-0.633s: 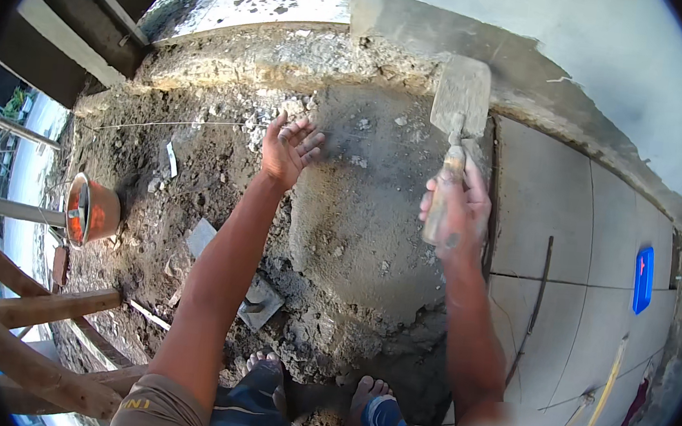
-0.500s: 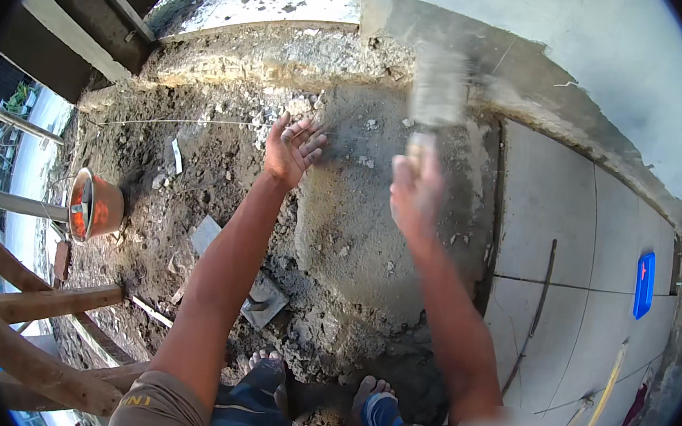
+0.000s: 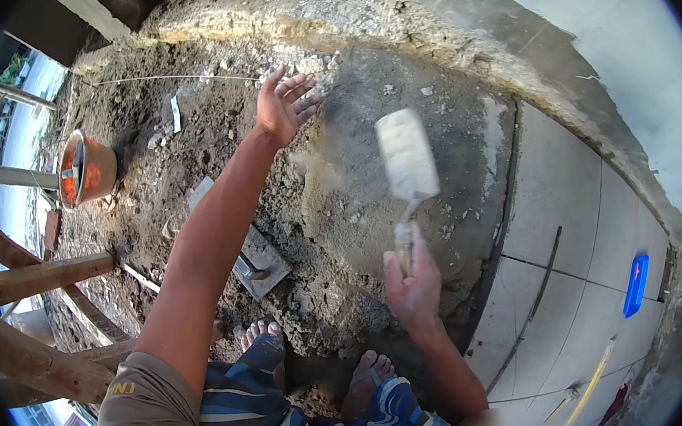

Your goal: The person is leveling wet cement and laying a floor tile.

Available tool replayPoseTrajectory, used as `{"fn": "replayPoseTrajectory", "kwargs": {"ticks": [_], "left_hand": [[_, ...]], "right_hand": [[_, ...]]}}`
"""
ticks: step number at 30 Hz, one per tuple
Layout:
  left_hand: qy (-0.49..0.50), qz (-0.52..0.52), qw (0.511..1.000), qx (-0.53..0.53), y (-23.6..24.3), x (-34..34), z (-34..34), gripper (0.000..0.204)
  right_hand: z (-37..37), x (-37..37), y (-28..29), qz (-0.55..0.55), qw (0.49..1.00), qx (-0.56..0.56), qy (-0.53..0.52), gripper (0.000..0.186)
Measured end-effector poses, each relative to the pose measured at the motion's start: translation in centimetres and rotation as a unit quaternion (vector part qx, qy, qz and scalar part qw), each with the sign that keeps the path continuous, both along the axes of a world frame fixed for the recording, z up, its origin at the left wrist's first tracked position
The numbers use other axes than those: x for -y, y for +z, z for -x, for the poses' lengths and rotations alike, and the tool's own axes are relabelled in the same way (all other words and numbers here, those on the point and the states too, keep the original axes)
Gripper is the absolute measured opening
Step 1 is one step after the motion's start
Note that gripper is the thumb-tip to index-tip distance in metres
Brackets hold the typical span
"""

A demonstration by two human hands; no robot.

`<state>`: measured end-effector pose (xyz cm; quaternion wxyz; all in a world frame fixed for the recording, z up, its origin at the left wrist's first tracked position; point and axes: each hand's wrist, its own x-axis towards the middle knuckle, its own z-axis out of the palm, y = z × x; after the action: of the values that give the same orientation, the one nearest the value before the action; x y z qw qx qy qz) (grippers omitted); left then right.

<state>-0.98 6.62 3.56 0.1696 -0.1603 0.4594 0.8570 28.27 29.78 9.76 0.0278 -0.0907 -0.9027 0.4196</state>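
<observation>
My right hand is closed round the wooden handle of a trowel. Its pale, mortar-smeared blade points away from me, tilted left, above the grey mortar bed; I cannot tell whether it touches the surface. Farther left, my left hand is held out over the bed's far-left edge, palm up and fingers apart, with nothing in it. Beyond it is a thin string stretched over the soil. A flat float with a dark handle lies nearer me, right of my left forearm.
Large pale tiles border the bed on the right, carrying a dark rod, a blue tray and a yellow stick. An orange bucket stands on rough soil at left. Wooden beams rise at near left.
My right hand has drawn the trowel nearer me, and its blade now tilts left. My left hand stays open and nearly in place. The view has shifted a little.
</observation>
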Motion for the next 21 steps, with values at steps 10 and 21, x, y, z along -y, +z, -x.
{"fn": "replayPoseTrajectory", "kwargs": {"ticks": [10, 21], "left_hand": [[0.018, 0.008, 1.0, 0.016, 0.5, 0.2, -0.5, 0.066], [0.002, 0.013, 1.0, 0.022, 0.0, 1.0, 0.0, 0.071]], "right_hand": [[6.1, 2.0, 1.3, -0.015, 0.997, -0.068, -0.025, 0.058], [6.0, 1.0, 3.4, -0.113, 0.992, 0.045, 0.013, 0.051]]}}
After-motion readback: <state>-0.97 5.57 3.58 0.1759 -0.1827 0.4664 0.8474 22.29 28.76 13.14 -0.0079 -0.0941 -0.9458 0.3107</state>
